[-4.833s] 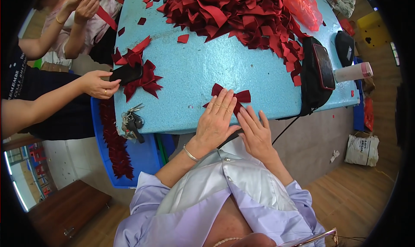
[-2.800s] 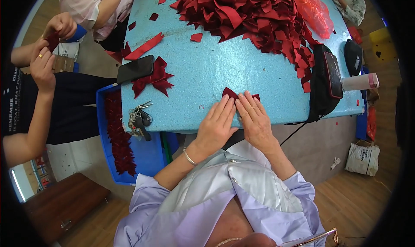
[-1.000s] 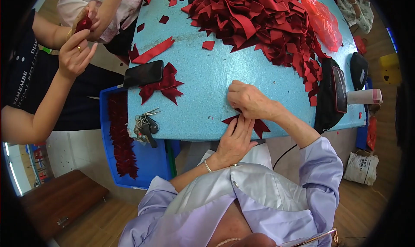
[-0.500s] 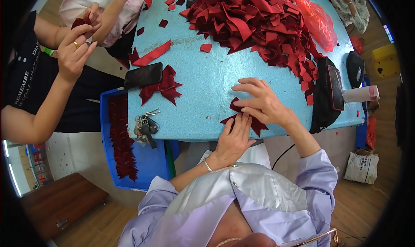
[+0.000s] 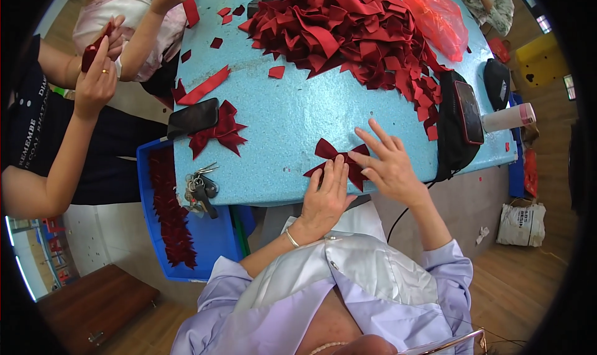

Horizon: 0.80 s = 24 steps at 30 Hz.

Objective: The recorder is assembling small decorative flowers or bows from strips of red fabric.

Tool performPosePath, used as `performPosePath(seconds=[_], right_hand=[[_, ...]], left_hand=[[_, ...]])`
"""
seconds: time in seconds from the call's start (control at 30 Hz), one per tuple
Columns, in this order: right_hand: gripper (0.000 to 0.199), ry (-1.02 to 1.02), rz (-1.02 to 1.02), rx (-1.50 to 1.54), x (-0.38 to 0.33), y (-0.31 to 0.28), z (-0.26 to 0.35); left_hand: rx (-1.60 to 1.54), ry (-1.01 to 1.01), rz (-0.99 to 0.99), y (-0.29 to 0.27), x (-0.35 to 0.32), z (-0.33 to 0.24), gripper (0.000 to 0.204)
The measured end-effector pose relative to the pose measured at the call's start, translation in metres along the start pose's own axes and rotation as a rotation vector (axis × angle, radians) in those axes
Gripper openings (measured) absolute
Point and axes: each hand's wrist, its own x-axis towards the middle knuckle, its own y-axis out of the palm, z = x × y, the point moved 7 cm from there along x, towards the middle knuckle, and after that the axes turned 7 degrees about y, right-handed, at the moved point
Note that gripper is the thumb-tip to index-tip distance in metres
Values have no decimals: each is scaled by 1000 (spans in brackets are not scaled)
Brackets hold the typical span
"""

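Left hand is lying flat, fingers together and extended, pressing down on the near half of a dark red bow at the table's front edge; it is gripping nothing, and the flat press looks meant to be pinning the ribbon so it is not sliding. Right hand is spread open, fingers fanned, its fingertips touching the bow's right loop, likely flattening or shaping it; also holding nothing closed.

The bow is sitting on the blue tabletop just in front of the person's chest, partly hidden under both hands.

Further left, a finished bow is lying beside a black phone, with keys hanging at the table's edge. A loose ribbon strip is resting beyond the phone. A big heap of cut red ribbon pieces is filling the far side, probably stock within reach. A black bag with a second phone on it is sitting at the right edge, a capped bottle just past it. A blue bin below the table is holding more red pieces.

Two other people at the left are handling red ribbon in raised hands
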Motion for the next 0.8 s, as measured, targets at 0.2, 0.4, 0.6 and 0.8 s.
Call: performPosePath(seconds=[0.2,0.4,0.6,0.8], right_hand=[[26,311,-279,25,-30,-11,-31],[10,643,-227,171,-32,18,-22],[12,595,-312,192,-26,26,-25],[13,547,-344,227,-28,25,-24]], left_hand=[[-2,-15,-4,-3,3,-4,77],[-153,-43,-54,-22,8,0,61],[-240,-222,-260,-40,-9,43,42],[-258,-259,-205,-35,19,87,34]])
